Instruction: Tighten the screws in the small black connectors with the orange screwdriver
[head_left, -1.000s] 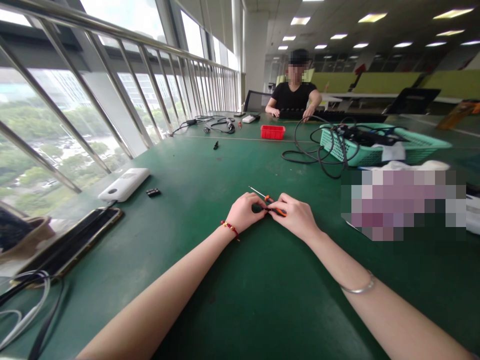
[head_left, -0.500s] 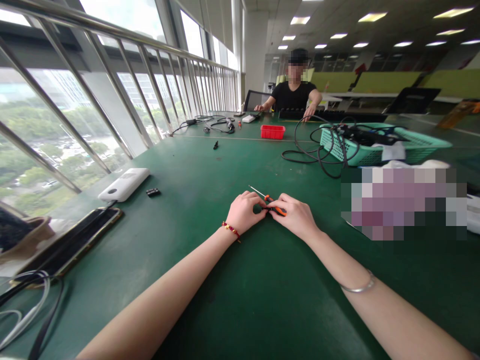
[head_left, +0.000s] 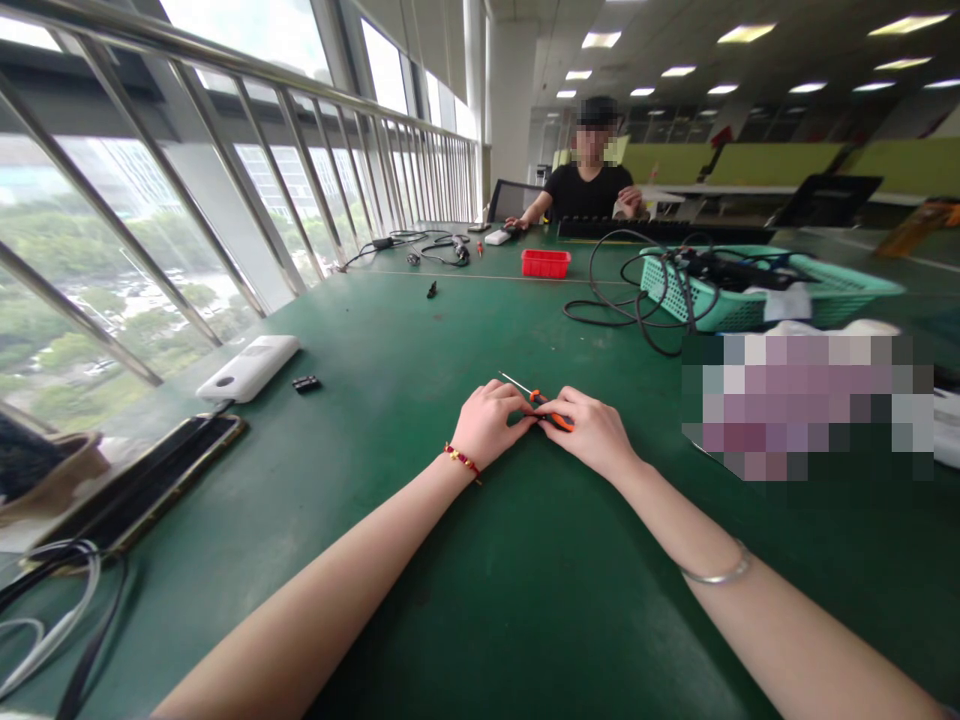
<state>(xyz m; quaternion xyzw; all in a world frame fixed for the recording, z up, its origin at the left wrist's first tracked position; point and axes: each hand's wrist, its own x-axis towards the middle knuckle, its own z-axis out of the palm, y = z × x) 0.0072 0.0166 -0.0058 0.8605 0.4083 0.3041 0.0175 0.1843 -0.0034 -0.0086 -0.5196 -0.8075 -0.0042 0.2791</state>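
A screwdriver (head_left: 561, 421) with an orange and black handle is in my right hand (head_left: 594, 434), its thin metal shaft pointing away and to the left. My right fingers are closed around the handle, and their tips meet those of my left hand (head_left: 487, 422). Between the fingertips shows a sliver of a small dark piece (head_left: 532, 416). My left thumb and index finger pinch at it; its kind is hidden by the fingers. Both hands are low over the green table (head_left: 420, 480).
At the left lie a white power bank (head_left: 251, 368), a small black part (head_left: 306, 384) and a phone (head_left: 142, 485) with cables. Farther back are a red bin (head_left: 545, 264), a small black piece (head_left: 431, 290) and a teal basket (head_left: 840, 292) with black cables. Across the table sits a person (head_left: 592, 190).
My left fingers have closed together slightly, narrowing the gap between thumb and index finger. The person opposite has raised one hand from the table.
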